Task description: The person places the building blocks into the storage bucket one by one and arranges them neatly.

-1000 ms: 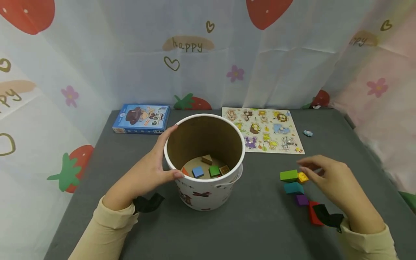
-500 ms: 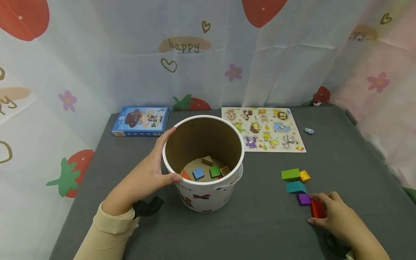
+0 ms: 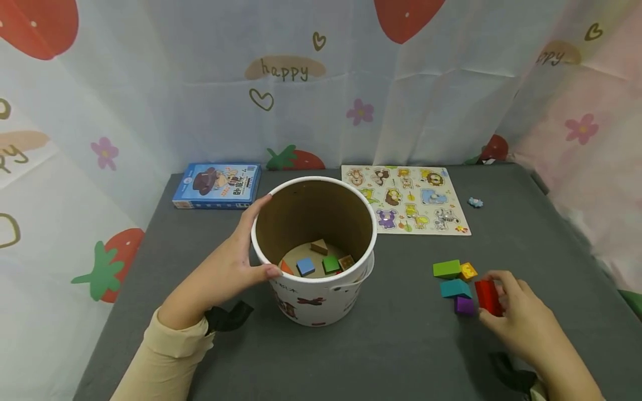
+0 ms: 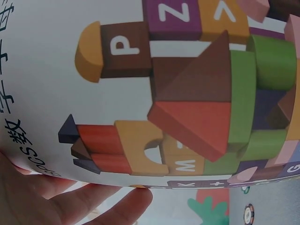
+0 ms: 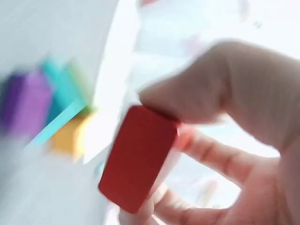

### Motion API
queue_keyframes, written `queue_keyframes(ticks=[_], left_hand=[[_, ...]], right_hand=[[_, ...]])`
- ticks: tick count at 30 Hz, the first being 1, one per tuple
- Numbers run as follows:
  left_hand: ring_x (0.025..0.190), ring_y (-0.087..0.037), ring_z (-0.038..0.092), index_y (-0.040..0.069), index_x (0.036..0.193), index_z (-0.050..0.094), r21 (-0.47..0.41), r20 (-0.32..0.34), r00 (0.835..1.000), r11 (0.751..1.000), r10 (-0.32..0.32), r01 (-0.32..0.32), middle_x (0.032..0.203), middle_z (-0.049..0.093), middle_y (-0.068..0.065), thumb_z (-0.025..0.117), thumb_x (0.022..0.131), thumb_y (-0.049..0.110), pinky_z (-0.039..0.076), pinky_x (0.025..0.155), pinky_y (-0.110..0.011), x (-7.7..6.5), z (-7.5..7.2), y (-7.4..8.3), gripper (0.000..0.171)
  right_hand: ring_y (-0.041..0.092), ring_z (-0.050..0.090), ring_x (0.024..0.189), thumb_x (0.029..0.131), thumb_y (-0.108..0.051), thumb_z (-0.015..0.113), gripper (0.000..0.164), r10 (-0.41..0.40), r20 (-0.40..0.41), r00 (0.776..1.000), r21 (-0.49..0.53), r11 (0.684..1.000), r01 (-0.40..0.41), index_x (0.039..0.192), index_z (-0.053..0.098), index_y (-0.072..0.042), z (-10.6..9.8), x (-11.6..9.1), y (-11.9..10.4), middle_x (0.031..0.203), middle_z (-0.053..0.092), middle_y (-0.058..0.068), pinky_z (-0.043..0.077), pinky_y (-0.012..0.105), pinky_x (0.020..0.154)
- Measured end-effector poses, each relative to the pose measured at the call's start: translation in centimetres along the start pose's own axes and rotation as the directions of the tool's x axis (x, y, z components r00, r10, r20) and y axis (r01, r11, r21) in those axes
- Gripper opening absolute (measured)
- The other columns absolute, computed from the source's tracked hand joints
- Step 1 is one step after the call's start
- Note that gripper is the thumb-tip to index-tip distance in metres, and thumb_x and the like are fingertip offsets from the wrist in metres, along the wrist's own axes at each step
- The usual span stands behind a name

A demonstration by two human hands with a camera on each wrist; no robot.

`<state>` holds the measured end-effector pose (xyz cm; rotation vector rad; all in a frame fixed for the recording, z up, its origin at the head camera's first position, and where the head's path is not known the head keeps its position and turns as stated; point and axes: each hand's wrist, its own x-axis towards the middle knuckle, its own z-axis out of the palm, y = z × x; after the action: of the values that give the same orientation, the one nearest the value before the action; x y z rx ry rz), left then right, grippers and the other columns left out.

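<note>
Head view: my right hand (image 3: pixel 521 317) pinched the just-lifted red block (image 3: pixel 486 298), leaving four loose blocks (image 3: pixel 455 288); my left hand (image 3: pixel 234 259) gripped the bucket (image 3: pixel 321 303).

Left hand (image 3: pixel 228 262) at eight o'clock, spread in a hold, thumb (image 3: pixel 262 272) toward three; right hand (image 3: pixel 521 317) at four, fingers (image 3: pixel 504 280) pinching toward ten.

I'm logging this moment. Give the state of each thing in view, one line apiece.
Bucket: upright, uncovered, blocks inside
Red block: held
Left hand: gripping bucket rim
Right hand: pinching red block
Lime block: on table
Yellow block: on table
Teal block: on table
Purple block: on table
Puzzle board: flat, partly hidden
Blue box: flat, apparently closed
Small blue piece: on table
Curtain: hanging
</note>
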<state>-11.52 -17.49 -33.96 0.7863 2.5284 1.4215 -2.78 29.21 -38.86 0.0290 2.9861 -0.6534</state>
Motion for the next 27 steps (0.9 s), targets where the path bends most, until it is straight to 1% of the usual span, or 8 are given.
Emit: queue_keyframes(ticks=[2,4,9,13,18,20,24,27], left_hand=[[0.126,-0.030,0.041,0.042,0.150,0.003,-0.002,0.001,1.000,1.000,-0.001,0.001,0.150,0.025,-0.005,0.067,0.071,0.070,0.041,0.092,-0.053,0.0,0.0,0.0,0.105],[0.126,-0.030,0.041,0.042,0.150,0.002,-0.003,0.001,1.000,1.000,-0.002,0.002,0.150,0.024,-0.005,0.067,0.072,0.069,0.041,0.092,-0.054,0.0,0.0,-0.1,0.105],[0.126,-0.031,0.041,0.043,0.150,0.002,-0.002,0.002,1.000,1.000,-0.006,0.006,0.150,0.025,-0.005,0.067,0.072,0.068,0.041,0.092,-0.054,0.0,0.0,-0.1,0.105],[0.126,-0.031,0.041,0.043,0.150,0.002,0.003,-0.001,1.000,1.000,-0.003,0.003,0.150,0.025,-0.005,0.067,0.072,0.069,0.041,0.092,-0.054,0.1,0.0,0.0,0.105],[0.127,-0.032,0.040,0.043,0.150,0.003,-0.014,0.004,1.000,1.000,-0.007,0.007,0.150,0.025,-0.006,0.068,0.072,0.069,0.040,0.093,-0.054,0.1,0.1,0.0,0.105],[0.127,-0.032,0.040,0.042,0.150,0.003,-0.022,0.006,1.000,1.000,-0.010,0.010,0.150,0.024,-0.006,0.068,0.072,0.068,0.039,0.094,-0.054,0.0,0.2,0.0,0.105],[0.127,-0.032,0.039,0.042,0.150,0.003,-0.016,-0.001,1.000,1.000,-0.007,0.007,0.150,0.025,-0.005,0.068,0.072,0.068,0.039,0.094,-0.055,-0.2,0.3,-0.1,0.105],[0.126,-0.031,0.041,0.042,0.150,0.003,-0.001,-0.005,1.000,1.000,-0.002,0.002,0.150,0.025,-0.005,0.068,0.072,0.068,0.040,0.092,-0.055,-0.1,0.1,-0.1,0.105]], right_hand=[[0.029,0.054,0.083,0.078,-0.011,0.076,0.060,-0.090,-0.085,0.992,0.001,0.996,0.091,0.129,0.044,-0.008,-0.6,0.1,-1.8,0.104,0.050,0.020,0.045,0.040,0.056],[0.024,0.053,0.077,0.076,-0.004,0.077,0.061,-0.197,-0.167,0.966,-0.015,0.980,0.197,0.128,0.047,-0.013,-1.2,0.2,-3.7,0.106,0.050,0.015,0.044,0.035,0.054],[0.011,0.049,0.063,0.071,0.005,0.081,0.069,-0.404,-0.309,0.861,-0.058,0.912,0.407,0.128,0.053,-0.021,-2.4,1.1,-8.5,0.110,0.050,0.004,0.044,0.024,0.052],[0.007,0.052,0.071,0.069,0.010,0.080,0.071,-0.518,-0.361,0.776,-0.045,0.841,0.540,0.128,0.056,-0.021,-3.5,2.1,-12.0,0.116,0.053,-0.001,0.044,0.020,0.058],[0.014,0.055,0.097,0.068,0.013,0.079,0.071,-0.655,-0.367,0.660,-0.061,0.725,0.686,0.129,0.059,-0.019,-4.7,3.2,-15.6,0.120,0.057,0.002,0.049,0.029,0.069],[0.018,0.056,0.101,0.067,0.012,0.080,0.071,-0.696,-0.349,0.628,-0.081,0.690,0.719,0.129,0.059,-0.018,-4.9,3.6,-16.8,0.119,0.057,0.004,0.051,0.035,0.072],[0.020,0.055,0.103,0.069,0.009,0.080,0.069,-0.759,-0.281,0.587,-0.120,0.634,0.764,0.127,0.061,-0.021,-5.0,4.8,-18.9,0.117,0.058,0.003,0.050,0.035,0.075],[0.018,0.055,0.102,0.074,0.005,0.078,0.059,-0.790,-0.208,0.576,-0.143,0.607,0.782,0.124,0.064,-0.024,-4.8,5.7,-20.3,0.116,0.059,-0.002,0.049,0.034,0.075]])
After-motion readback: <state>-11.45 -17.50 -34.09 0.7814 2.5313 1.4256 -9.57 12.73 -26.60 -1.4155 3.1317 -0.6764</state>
